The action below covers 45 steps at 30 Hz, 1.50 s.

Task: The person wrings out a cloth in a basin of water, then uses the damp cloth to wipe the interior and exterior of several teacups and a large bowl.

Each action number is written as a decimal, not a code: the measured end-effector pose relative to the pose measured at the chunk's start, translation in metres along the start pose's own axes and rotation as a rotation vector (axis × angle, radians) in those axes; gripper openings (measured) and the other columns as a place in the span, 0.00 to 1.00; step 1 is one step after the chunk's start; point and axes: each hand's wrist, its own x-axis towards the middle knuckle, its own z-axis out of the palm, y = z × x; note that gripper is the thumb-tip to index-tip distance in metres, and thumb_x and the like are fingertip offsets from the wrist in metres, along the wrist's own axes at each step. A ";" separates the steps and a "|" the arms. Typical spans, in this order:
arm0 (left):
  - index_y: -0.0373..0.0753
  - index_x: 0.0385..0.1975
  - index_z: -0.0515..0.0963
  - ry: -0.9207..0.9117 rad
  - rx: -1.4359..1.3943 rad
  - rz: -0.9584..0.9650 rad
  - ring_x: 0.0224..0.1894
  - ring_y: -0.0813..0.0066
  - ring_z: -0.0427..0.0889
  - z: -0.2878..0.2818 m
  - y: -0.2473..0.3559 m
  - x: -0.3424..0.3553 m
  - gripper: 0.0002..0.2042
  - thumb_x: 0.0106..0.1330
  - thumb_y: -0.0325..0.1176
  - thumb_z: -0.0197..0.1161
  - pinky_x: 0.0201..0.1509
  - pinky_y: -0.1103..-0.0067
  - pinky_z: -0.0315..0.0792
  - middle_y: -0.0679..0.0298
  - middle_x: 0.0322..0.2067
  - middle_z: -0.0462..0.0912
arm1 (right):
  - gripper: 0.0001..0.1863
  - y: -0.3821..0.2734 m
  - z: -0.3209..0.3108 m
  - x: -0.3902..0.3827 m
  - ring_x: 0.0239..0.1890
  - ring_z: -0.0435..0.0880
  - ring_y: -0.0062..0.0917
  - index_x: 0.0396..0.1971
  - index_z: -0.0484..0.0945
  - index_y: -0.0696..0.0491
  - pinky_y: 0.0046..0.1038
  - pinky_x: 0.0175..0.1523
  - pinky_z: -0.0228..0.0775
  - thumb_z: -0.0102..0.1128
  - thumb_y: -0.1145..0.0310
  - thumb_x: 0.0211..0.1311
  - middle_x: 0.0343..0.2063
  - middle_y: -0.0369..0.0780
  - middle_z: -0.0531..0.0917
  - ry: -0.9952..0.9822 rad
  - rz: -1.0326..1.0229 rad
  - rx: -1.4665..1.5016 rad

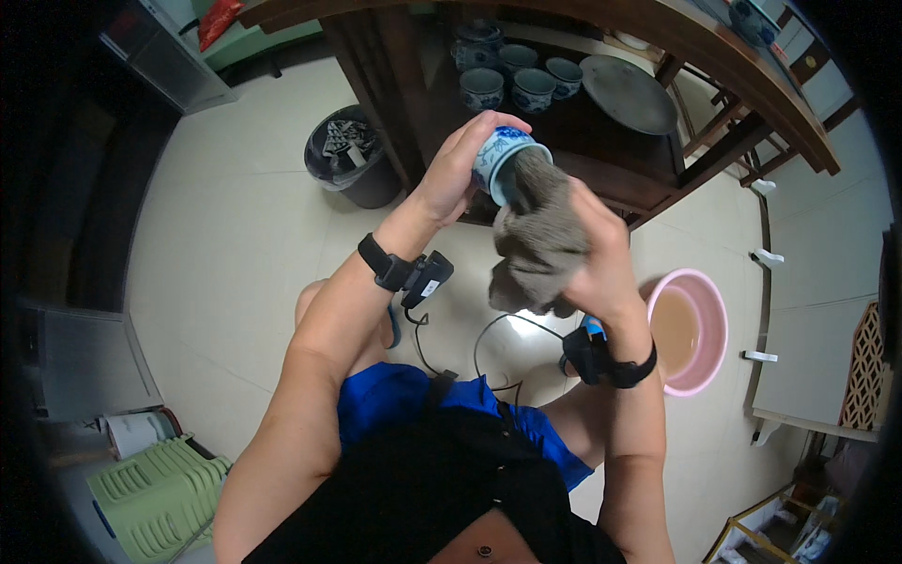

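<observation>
A blue-and-white porcelain cup [493,150] is tipped on its side near the centre, with my left hand [456,169] wrapped round it from the left. My right hand [597,254] grips a bunched grey-brown cloth [536,258], whose upper end goes into the cup's mouth; the rest hangs down below it. The inside of the cup is partly hidden by the cloth. Both my wrists wear black straps with small devices and cables.
A dark wooden table [686,47] has a lower shelf holding several blue-and-white cups [481,89] and a metal tray [628,103]. A black bin [366,188] stands left of it. A pink basin [714,324] of murky water is on the tiled floor to my right; green plastic items [141,489] lie lower left.
</observation>
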 end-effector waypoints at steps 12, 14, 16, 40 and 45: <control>0.35 0.40 0.76 0.402 -0.140 0.055 0.38 0.75 0.79 -0.004 -0.007 0.016 0.19 0.70 0.44 0.45 0.46 0.80 0.72 0.62 0.36 0.80 | 0.38 0.003 0.042 0.000 0.47 0.74 0.38 0.55 0.68 0.55 0.33 0.45 0.75 0.58 0.82 0.33 0.57 0.41 0.70 -0.053 0.050 -0.416; 0.36 0.41 0.75 0.509 -0.321 -0.021 0.38 0.68 0.81 -0.016 -0.003 0.020 0.19 0.69 0.46 0.45 0.39 0.76 0.75 0.61 0.37 0.81 | 0.39 0.015 0.047 -0.005 0.45 0.74 0.35 0.57 0.68 0.52 0.30 0.43 0.76 0.56 0.84 0.34 0.58 0.38 0.70 -0.023 -0.143 -0.635; 0.36 0.42 0.74 0.417 -0.372 -0.104 0.38 0.66 0.81 -0.026 0.003 0.014 0.19 0.69 0.47 0.45 0.36 0.75 0.75 0.60 0.37 0.81 | 0.38 0.022 0.043 -0.008 0.46 0.74 0.34 0.56 0.68 0.51 0.30 0.43 0.76 0.55 0.85 0.35 0.57 0.37 0.70 -0.023 -0.061 -0.664; 0.41 0.54 0.69 0.095 -0.365 -0.277 0.51 0.72 0.76 0.019 -0.044 -0.013 0.20 0.70 0.46 0.47 0.52 0.77 0.75 0.62 0.51 0.73 | 0.33 0.029 0.027 0.007 0.52 0.72 0.38 0.51 0.74 0.43 0.33 0.50 0.72 0.67 0.65 0.37 0.54 0.38 0.71 0.161 -0.095 -0.479; 0.38 0.54 0.68 0.090 -0.152 -0.060 0.48 0.76 0.75 0.017 -0.049 -0.007 0.20 0.71 0.45 0.46 0.53 0.80 0.70 0.63 0.49 0.73 | 0.27 0.030 0.031 0.014 0.48 0.75 0.38 0.45 0.75 0.49 0.33 0.48 0.72 0.67 0.65 0.39 0.48 0.40 0.73 0.360 -0.023 -0.291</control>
